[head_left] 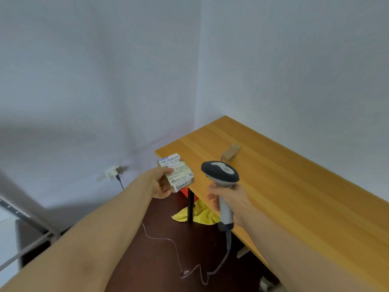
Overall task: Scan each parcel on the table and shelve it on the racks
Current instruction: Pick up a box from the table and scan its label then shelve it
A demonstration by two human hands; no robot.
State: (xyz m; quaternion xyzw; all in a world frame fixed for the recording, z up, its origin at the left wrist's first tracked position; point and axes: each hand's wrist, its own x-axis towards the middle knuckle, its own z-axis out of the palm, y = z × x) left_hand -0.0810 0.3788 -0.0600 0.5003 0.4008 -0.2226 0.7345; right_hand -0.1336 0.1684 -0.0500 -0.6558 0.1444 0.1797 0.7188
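Rack frame at far left, low; open dark floor between it and the table. Left hand grips a labelled parcel, fingers curled under and thumb on top, label up, held in the air just off the table's near-left corner. Right hand is wrapped round the scanner handle, head just beside the parcel, small gap. Scanner cable trails on the floor. Small cardboard box sits on the tabletop, away from the edges.

Bare forearms lead to bare left hand and right hand
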